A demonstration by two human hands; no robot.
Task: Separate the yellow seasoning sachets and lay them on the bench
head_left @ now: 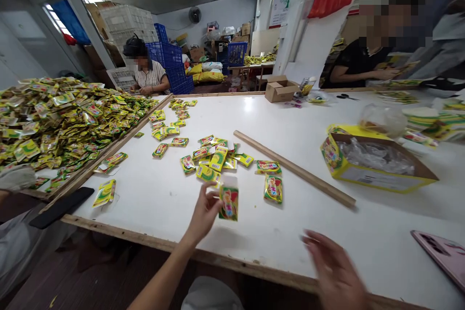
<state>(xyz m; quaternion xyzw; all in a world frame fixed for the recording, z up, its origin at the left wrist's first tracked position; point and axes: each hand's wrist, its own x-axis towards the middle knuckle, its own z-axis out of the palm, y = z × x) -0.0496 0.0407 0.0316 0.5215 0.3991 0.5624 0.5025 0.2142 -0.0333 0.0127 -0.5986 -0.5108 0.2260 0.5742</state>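
My left hand (205, 213) pinches a small green and yellow sachet (229, 202) upright just above the white table (327, 232), near its front edge. My right hand (332, 269) hovers low at the front edge, blurred by motion, fingers spread and nothing in it. Two more sachets (273, 188) lie flat just beyond the held one. A loose cluster of several sachets (210, 157) lies further back.
A wooden stick (294, 168) lies diagonally across the table. A yellow open carton (374, 162) holding clear plastic sits at right. A pink phone (441, 254) lies at the right front, a black phone (60, 207) at left. A big sachet heap (61, 116) fills the left table. Other people sit behind.
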